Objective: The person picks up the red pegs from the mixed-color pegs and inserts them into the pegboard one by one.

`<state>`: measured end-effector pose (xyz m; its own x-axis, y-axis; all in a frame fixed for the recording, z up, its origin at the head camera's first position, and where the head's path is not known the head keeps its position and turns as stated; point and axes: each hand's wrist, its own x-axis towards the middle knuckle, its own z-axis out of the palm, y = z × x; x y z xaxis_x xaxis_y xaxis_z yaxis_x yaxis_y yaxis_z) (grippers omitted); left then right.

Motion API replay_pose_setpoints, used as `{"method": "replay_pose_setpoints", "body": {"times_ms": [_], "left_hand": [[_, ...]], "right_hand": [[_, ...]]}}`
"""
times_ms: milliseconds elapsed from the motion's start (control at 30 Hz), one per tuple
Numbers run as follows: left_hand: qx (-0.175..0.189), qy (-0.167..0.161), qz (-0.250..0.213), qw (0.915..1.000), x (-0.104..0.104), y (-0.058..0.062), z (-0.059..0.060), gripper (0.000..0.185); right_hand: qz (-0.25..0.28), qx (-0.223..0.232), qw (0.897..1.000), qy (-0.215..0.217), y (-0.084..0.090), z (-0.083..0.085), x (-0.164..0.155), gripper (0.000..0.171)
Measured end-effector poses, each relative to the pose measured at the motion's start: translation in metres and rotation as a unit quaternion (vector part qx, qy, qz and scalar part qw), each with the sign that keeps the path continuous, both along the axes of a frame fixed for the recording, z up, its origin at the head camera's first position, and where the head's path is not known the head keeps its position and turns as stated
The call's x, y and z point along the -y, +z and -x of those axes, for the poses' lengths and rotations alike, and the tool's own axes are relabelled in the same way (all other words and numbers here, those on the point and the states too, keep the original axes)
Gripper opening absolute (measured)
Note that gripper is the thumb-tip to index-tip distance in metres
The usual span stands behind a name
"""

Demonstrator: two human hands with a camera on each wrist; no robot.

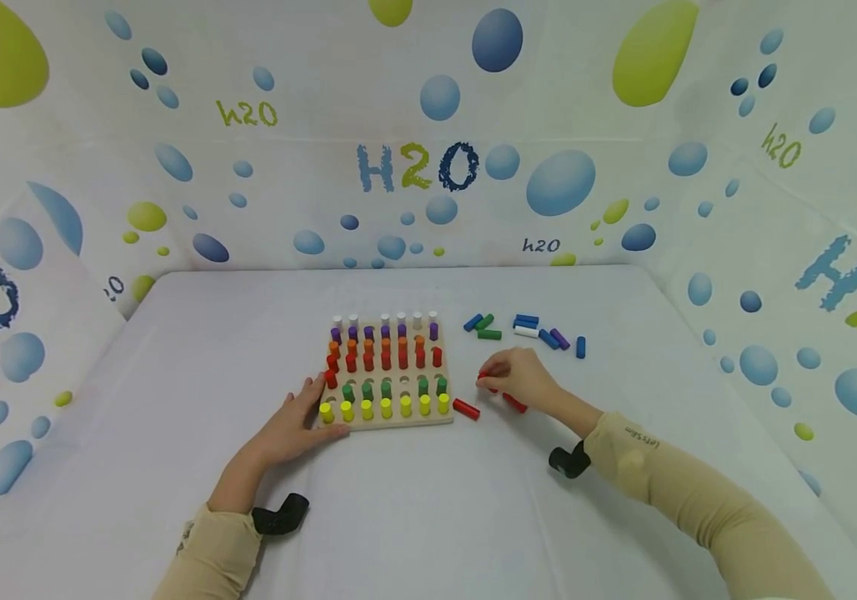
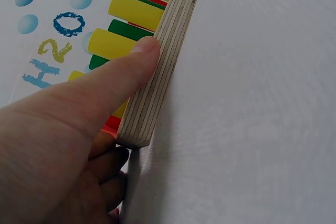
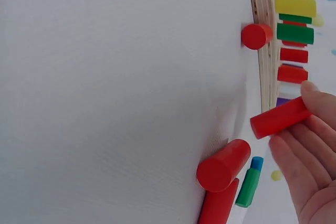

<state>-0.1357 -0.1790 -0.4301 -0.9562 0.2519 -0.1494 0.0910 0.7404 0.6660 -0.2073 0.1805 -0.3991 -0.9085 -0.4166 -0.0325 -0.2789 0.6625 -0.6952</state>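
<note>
A wooden pegboard [image 1: 398, 424] lies on the table with rows of white, purple, orange, red, green and yellow pegs standing in it. Bare holes show around the green row. My left hand [image 1: 295, 423] rests at the board's near left corner, its straight thumb [image 2: 123, 72] pressed along the plywood edge and its other fingers beside the left side. To the right of the board, my right hand [image 1: 524, 379] pinches a red peg [image 3: 278, 119] between thumb and fingers, tilted above the cloth. Two loose red pegs, one [image 1: 466, 408] beside the board and another [image 1: 514, 403] under my hand, lie nearby.
Behind my right hand lie several loose pegs: green [image 1: 489, 335], blue [image 1: 581, 347], purple [image 1: 559, 338] and white [image 1: 525, 332]. A white cloth [image 1: 428, 517] covers the table. Patterned walls [image 1: 308, 200] close off the back and both sides. Each wrist carries a black camera mount [image 1: 281, 514].
</note>
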Motion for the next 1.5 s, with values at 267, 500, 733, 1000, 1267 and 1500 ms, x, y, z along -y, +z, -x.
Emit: {"method": "replay_pose_setpoints", "body": {"times_ms": [267, 500, 733, 1000, 1267, 1500], "left_hand": [[0.001, 0.0, 0.001, 1.0, 0.0, -0.001, 0.0, 0.101], [-0.002, 0.002, 0.006, 1.0, 0.0, 0.0, 0.001, 0.101], [0.003, 0.006, 0.007, 1.0, 0.0, 0.002, -0.001, 0.101], [0.003, 0.005, 0.004, 1.0, -0.001, 0.001, -0.001, 0.1], [0.004, 0.006, 0.004, 1.0, 0.0, 0.0, -0.001, 0.101], [0.006, 0.002, -0.001, 1.0, 0.0, 0.002, -0.001, 0.101]], "right_hand": [[0.076, 0.025, 0.995, -0.066, -0.002, 0.006, 0.001, 0.019], [0.154, 0.059, 0.982, -0.091, -0.001, 0.012, 0.007, 0.024], [0.227, 0.102, 0.966, -0.075, 0.001, 0.014, 0.018, 0.027], [0.226, 0.097, 0.966, -0.076, 0.005, 0.016, 0.038, 0.025], [0.236, 0.1, 0.964, -0.066, 0.008, 0.016, 0.062, 0.024], [0.237, 0.1, 0.964, -0.062, 0.01, 0.016, 0.082, 0.025]]}}
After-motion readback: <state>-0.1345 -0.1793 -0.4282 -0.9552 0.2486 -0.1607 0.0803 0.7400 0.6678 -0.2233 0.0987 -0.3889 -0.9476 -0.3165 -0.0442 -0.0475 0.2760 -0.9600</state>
